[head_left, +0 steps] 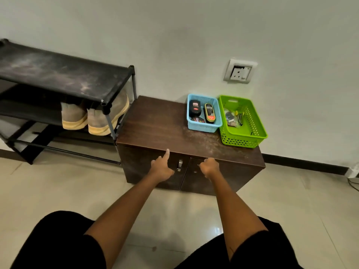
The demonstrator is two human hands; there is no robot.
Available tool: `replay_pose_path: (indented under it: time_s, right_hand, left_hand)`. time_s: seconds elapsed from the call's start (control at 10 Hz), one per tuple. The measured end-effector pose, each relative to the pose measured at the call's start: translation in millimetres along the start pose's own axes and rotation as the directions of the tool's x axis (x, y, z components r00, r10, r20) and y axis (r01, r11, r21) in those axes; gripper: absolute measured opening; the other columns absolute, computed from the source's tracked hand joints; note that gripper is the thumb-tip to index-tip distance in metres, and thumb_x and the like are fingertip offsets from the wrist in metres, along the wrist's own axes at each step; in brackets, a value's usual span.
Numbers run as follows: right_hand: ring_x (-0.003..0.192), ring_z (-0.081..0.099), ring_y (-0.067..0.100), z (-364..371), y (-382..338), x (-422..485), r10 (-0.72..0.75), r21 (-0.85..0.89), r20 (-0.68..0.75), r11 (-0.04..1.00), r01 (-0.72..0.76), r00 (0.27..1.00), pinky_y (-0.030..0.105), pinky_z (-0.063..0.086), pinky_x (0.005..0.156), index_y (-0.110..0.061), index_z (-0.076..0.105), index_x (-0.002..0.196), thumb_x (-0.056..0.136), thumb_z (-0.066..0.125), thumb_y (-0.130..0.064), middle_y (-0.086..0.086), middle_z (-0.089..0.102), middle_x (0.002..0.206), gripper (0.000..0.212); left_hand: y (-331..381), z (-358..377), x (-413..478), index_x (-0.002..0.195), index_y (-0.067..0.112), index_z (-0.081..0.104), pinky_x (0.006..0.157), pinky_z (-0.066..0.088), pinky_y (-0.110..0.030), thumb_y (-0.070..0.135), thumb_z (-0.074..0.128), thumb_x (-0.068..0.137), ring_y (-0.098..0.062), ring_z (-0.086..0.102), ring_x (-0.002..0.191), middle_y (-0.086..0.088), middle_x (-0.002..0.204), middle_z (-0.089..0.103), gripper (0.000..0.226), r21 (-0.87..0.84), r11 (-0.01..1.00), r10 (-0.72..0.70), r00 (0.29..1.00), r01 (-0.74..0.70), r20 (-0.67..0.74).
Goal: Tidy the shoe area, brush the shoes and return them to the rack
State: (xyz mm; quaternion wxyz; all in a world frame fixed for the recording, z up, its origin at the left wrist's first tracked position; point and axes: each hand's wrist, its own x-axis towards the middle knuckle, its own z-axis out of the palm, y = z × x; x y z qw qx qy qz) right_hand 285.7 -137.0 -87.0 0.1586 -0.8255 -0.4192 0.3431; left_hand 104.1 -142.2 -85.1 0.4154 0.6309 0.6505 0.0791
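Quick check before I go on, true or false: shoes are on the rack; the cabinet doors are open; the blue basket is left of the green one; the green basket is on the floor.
Shoes sit on the rack: true.
Cabinet doors are open: false, both are closed.
Blue basket is left of the green basket: true.
Green basket is on the floor: false, it stands on the cabinet top.

Pale grey-white wall (194,26) ahead of me, dark skirting (305,163) along its foot. White socket plate (240,71) set low. Dark wood two-door cabinet (155,123) stands against it. Glossy beige floor tiles (58,187), light glare near my knees.
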Motion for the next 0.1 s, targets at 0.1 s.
replay_pose_path:
  time_s: [0.1]
  right_hand:
    - [0.112,0.054,0.037,-25.0,-17.9,-32.0,-0.125,-0.096,-0.052,0.988,0.12,0.991,0.031,0.044,0.084,0.007,0.058,0.108,0.086,0.049,-0.008,0.025,0.058,0.118,0.029]
  left_hand:
    - [21.2,-17.2,-31.6,0.151,0.024,-0.008,0.113,0.021,-0.046,0.023,0.061,0.09,-0.036,0.003,0.144,-0.014,0.159,0.0,0.092,0.078,0.996,0.048,0.996,-0.042,-0.076]
